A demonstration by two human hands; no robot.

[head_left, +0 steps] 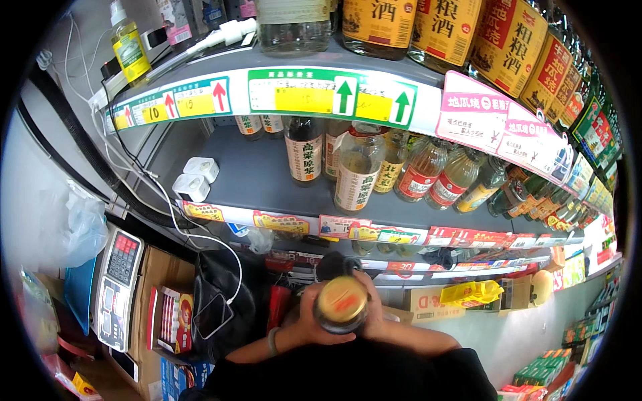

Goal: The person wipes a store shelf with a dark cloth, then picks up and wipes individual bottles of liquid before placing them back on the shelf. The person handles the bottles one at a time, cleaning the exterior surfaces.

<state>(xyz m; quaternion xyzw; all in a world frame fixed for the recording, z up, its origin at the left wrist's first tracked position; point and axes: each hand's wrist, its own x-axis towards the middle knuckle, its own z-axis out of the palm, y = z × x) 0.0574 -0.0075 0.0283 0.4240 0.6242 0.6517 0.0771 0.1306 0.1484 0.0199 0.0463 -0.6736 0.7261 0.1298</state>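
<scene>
Near my body, between both hands, is a jar with a round golden lid (342,299) bearing a red mark; it is seen from above. My left hand (309,317) closes around its left side, and my right hand (374,309) holds the opposite side. Just beyond the lid, by the fingers, is a dark rounded thing (334,266) that I cannot make out. The jar's body is mostly hidden by the lid and hands. Ahead, on the middle shelf, a clear labelled bottle (356,175) stands at the front, beside a darker bottle (303,152).
Price tags line the curved shelf edge (428,112). Large orange-labelled bottles (378,25) fill the upper shelf. White plug adapters (196,179) sit on the middle shelf. At left are a weighing scale (119,287), a black bag (224,271) and a phone (212,317) on a white cable.
</scene>
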